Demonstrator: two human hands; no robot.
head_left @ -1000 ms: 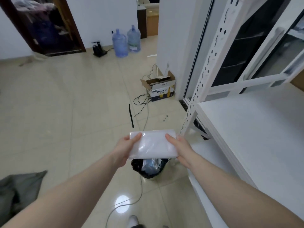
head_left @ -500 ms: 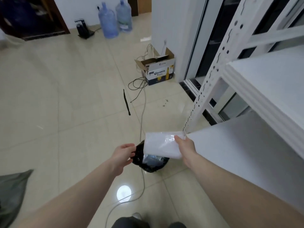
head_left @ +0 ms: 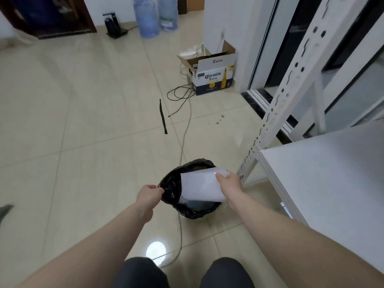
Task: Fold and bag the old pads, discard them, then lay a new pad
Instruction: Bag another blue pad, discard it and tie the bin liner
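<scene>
A small bin lined with a black bag (head_left: 173,183) stands on the tiled floor beside the white shelf post. My right hand (head_left: 228,180) grips a white bagged bundle of folded pads (head_left: 199,186) by its right edge and holds it tilted over the bin's mouth, its lower end inside the rim. My left hand (head_left: 149,193) pinches the black liner at the bin's left rim. Something shiny lies in the bin below the bundle.
A white metal shelf unit (head_left: 324,183) fills the right side. A grey cable (head_left: 182,142) runs across the floor past the bin. A cardboard beer box (head_left: 214,77), a black strip (head_left: 163,117) and two water bottles (head_left: 154,15) lie farther off. My knees show at the bottom.
My left hand let go of the bundle and took the bin liner's rim. My right hand carried the bundle down into the bin's mouth. The view dropped lower as I crouched.
</scene>
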